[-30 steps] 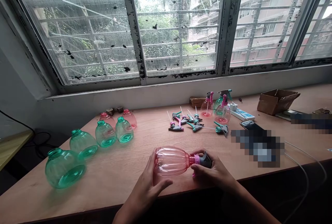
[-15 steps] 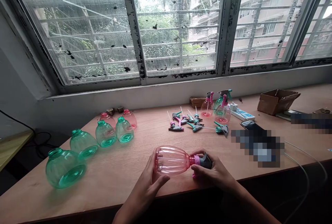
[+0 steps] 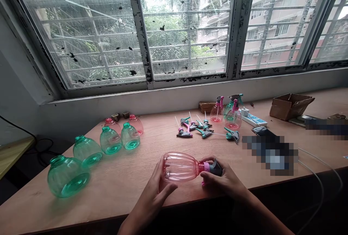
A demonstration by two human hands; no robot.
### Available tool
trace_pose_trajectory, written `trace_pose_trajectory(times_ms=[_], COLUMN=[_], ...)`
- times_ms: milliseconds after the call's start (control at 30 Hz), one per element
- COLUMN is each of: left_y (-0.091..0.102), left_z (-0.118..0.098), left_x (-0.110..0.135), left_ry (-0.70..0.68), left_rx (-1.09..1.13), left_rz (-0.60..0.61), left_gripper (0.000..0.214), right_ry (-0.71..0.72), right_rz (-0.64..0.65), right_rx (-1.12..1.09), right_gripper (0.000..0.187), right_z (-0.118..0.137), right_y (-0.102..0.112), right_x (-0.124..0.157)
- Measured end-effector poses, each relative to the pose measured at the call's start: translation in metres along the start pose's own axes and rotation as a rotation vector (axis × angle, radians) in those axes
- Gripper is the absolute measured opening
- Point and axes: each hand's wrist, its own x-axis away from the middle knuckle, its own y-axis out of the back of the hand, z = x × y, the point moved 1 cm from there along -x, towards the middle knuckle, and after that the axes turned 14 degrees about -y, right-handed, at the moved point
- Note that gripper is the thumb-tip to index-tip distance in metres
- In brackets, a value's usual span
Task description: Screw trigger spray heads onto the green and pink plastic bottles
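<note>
A clear pink spray bottle [image 3: 181, 167] lies sideways between my hands near the table's front edge, its neck pointing right. My left hand [image 3: 159, 188] cups the rounded base end, thumb along the near side. At the other end, my right hand [image 3: 217, 177] grips the pink collar and dark grey spray head [image 3: 214, 168], which sits on the bottle's neck. Part of the pink trigger shows below my right fingers. Beyond the bottle lie several loose spray heads [image 3: 205, 131] in pink, green and grey, with thin tubes.
Several open green bottles [image 3: 69, 177] and two pink ones [image 3: 136, 124] stand at the left. Assembled spray bottles [image 3: 233, 119] stand at the back, beside a white power strip [image 3: 254, 119]. A cardboard box [image 3: 290, 107], a dark phone-like object [image 3: 268, 135] and cables are at the right.
Almost nothing differs. The pink bottle's base end has shifted very slightly within my hands; both hands keep their places on it.
</note>
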Motion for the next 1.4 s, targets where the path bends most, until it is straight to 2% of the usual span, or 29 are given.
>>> trace_pose_trajectory(times_ms=[100, 167, 333, 500, 700, 867, 967, 1067, 1200, 1400], left_y=[0.001, 0.001, 0.0, 0.001, 0.002, 0.0, 0.0, 0.001, 0.003, -0.001], left_z=[-0.005, -0.002, 0.01, 0.006, 0.007, 0.008, 0.008, 0.007, 0.006, 0.006], left_x=[-0.003, -0.004, 0.0, 0.003, 0.0, 0.0, 0.002, 0.002, -0.001, 0.001], left_ry=[-0.018, -0.011, 0.03, 0.042, 0.039, 0.016, 0.044, 0.069, 0.033, 0.063], left_rx=[0.01, 0.023, 0.082, 0.039, -0.01, -0.036, -0.023, -0.016, -0.041, 0.088], left_rz=[0.0, -0.003, 0.028, 0.012, 0.002, -0.018, 0.011, 0.004, -0.003, 0.016], left_gripper=[0.066, 0.065, 0.078, 0.093, 0.076, 0.086, 0.089, 0.082, 0.071, 0.09], right_ry=[-0.001, -0.007, -0.009, 0.0, -0.005, -0.013, -0.016, -0.005, 0.0, 0.004], right_rz=[0.008, 0.004, -0.034, -0.007, 0.014, -0.02, -0.016, -0.009, -0.006, -0.01], right_rx=[-0.008, 0.0, 0.017, -0.005, -0.007, -0.017, -0.015, -0.018, -0.008, -0.016], right_gripper=[0.036, 0.037, 0.039, 0.039, 0.039, 0.039, 0.038, 0.037, 0.038, 0.037], right_z=[0.0, 0.001, 0.005, 0.002, 0.001, 0.003, 0.003, 0.003, 0.002, 0.0], right_y=[0.0, 0.001, 0.001, 0.0, 0.0, 0.001, 0.001, 0.0, 0.0, 0.001], right_x=[0.0, 0.0, 0.0, 0.0, -0.001, -0.001, 0.001, 0.001, 0.0, 0.0])
